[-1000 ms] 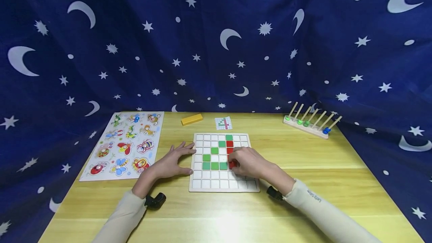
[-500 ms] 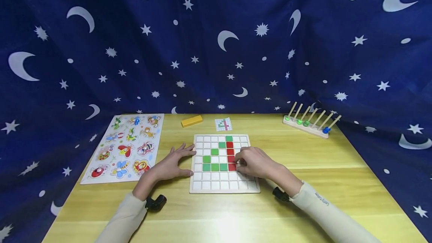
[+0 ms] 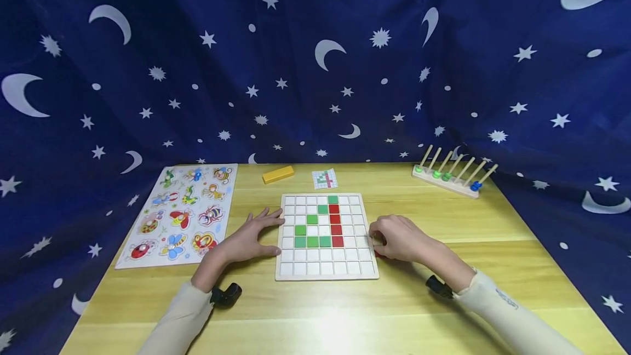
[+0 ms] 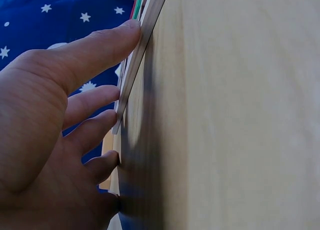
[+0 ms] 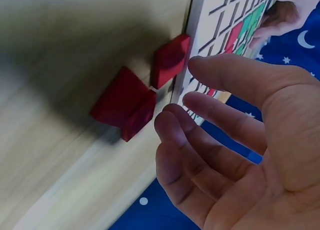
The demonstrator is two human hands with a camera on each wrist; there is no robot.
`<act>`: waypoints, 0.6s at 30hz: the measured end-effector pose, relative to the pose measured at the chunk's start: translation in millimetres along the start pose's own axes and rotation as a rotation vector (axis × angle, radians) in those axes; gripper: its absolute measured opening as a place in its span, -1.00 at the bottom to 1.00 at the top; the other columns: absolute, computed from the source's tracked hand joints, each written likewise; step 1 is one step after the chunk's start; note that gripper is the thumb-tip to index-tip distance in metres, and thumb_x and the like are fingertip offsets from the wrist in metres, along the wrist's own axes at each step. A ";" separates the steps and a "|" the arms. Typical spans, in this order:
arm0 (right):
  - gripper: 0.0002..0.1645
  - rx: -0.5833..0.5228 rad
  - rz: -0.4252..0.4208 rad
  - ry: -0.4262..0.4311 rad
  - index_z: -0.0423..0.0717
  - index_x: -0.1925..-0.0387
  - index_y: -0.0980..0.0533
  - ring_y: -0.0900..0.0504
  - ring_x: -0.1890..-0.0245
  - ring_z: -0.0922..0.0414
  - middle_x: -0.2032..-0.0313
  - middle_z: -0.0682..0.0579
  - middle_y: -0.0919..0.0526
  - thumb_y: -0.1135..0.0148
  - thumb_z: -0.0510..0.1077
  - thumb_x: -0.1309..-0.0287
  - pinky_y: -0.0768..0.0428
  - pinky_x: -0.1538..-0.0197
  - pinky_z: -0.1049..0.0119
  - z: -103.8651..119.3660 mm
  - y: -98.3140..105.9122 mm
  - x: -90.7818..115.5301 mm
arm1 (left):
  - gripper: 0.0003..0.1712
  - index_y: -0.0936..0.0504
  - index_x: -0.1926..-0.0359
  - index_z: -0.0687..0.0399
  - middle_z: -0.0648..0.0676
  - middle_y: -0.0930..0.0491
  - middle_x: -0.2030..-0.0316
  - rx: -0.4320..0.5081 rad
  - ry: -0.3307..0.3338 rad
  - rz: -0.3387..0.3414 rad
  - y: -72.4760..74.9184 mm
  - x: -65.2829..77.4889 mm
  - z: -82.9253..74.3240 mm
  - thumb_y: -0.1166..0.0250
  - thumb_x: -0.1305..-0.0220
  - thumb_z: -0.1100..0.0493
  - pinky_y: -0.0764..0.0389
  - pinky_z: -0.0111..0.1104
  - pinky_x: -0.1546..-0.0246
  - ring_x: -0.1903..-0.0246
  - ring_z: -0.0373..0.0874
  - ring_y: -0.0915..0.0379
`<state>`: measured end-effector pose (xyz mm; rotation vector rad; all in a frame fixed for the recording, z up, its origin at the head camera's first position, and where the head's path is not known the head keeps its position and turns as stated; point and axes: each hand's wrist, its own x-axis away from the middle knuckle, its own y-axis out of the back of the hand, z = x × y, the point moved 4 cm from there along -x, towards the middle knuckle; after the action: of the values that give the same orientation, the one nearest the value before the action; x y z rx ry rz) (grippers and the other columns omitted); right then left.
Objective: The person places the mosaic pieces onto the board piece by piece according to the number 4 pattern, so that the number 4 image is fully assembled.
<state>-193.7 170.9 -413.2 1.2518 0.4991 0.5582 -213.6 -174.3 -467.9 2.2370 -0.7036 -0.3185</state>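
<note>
A white grid board (image 3: 299, 270) in a pale wooden frame lies on the table. Green tiles (image 3: 313, 241) form a diagonal and a row on it, and red tiles (image 3: 335, 229) stand in a column. My left hand (image 3: 245, 241) rests at the board's left edge, thumb and fingers spread against the frame. Just off the right edge is my right hand (image 3: 401, 238), its fingers bent loosely and apart, with nothing visibly held. Beside its fingertips lie loose red tiles (image 5: 171, 61), one against the frame and others overlapping; the hand mostly hides them in the head view.
Behind the board lie a small pattern card (image 3: 325, 179) and a yellow block (image 3: 278, 175). An insect puzzle board (image 3: 184, 215) covers the table's left side. At the back right stands a peg rack (image 3: 445, 181) with green and blue beads. A star-patterned curtain (image 3: 286, 32) hangs behind.
My right hand has left the lowest red tile in the column and moved right, past the board's edge to the loose red tiles. My left hand has stayed put.
</note>
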 end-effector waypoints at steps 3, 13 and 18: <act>-0.67 -0.007 0.015 0.003 0.01 0.66 -0.45 -0.21 0.63 0.31 0.66 0.26 -0.27 -0.49 -0.26 0.11 -0.17 0.55 0.41 -0.2 -0.6 5.3 | -0.15 -0.42 -0.40 0.09 0.08 -0.09 -0.52 -0.008 0.002 -0.003 0.0 -0.3 1.4 -0.50 -0.14 -0.05 0.40 0.21 -0.43 -0.51 0.22 0.25; -0.69 -0.012 0.036 0.011 0.05 0.64 -0.46 -0.27 0.60 0.30 0.64 0.21 -0.37 -0.48 -0.27 0.20 -0.25 0.56 0.40 -1.6 -6.2 14.1 | -0.15 -0.42 -0.40 0.10 0.08 -0.07 -0.53 0.002 0.007 0.005 -0.5 0.0 -0.5 -0.51 -0.14 -0.03 0.40 0.19 -0.44 -0.52 0.21 0.27; -0.68 0.004 0.025 -0.011 0.05 0.63 -0.45 -0.28 0.61 0.29 0.64 0.24 -0.34 -0.48 -0.29 0.19 -0.26 0.56 0.40 -2.1 -3.4 13.5 | -0.15 -0.41 -0.41 0.11 0.10 -0.07 -0.53 -0.002 0.008 0.000 -0.2 0.1 -0.8 -0.51 -0.14 -0.01 0.42 0.18 -0.44 -0.52 0.20 0.27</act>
<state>-184.2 180.3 -417.6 1.2662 0.4764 0.5718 -213.0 -173.8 -467.5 2.2351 -0.6988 -0.3097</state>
